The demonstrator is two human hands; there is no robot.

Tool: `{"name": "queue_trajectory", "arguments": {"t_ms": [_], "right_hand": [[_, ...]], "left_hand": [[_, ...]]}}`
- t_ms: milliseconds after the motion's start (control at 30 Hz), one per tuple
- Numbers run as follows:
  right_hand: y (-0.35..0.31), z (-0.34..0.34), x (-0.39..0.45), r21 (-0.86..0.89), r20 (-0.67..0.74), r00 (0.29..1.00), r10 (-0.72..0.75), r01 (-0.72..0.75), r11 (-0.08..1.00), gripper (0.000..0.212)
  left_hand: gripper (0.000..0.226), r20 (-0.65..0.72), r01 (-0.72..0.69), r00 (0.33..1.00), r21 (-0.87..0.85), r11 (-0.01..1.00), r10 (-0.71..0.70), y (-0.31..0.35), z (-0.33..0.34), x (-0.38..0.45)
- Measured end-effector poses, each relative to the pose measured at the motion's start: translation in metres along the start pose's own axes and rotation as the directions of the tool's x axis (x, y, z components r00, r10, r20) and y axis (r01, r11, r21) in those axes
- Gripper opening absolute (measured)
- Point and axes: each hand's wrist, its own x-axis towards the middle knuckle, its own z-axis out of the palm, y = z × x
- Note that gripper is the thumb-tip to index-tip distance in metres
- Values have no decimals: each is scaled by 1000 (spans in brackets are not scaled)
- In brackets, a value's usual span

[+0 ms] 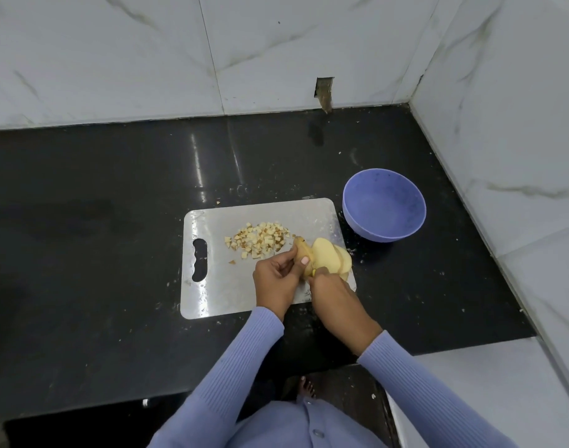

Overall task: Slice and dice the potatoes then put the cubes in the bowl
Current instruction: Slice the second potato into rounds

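Two bare hands, left hand (274, 279) and right hand (333, 294), a pale polished thumbnail (305, 260) seen on the left, both arms covered to the wrist by ribbed lavender-blue knit sleeves (415, 383), a matching buttoned garment front (309, 425) seen near, bare toes (307, 386) seen below.

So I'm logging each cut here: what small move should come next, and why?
Probably one more slice: the left hand holds the unsliced end of the pale yellow potato, slices already fan out beside it, and the right hand grips a yellow-handled knife there. The round blue plastic bowl looks empty.
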Motion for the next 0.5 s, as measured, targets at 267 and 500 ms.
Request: {"name": "queue_trajectory", "arguments": {"t_ms": [267, 500], "right_hand": [[15, 13, -17, -96, -35, 999, -32, 29, 995, 34], [4, 4, -3, -81, -26, 997, -66, 64, 995, 10]], "left_hand": [[40, 5, -8, 1000, 35, 999, 8, 1, 1, -2], [45, 32, -28, 999, 70, 997, 26, 3, 0, 0]]}}
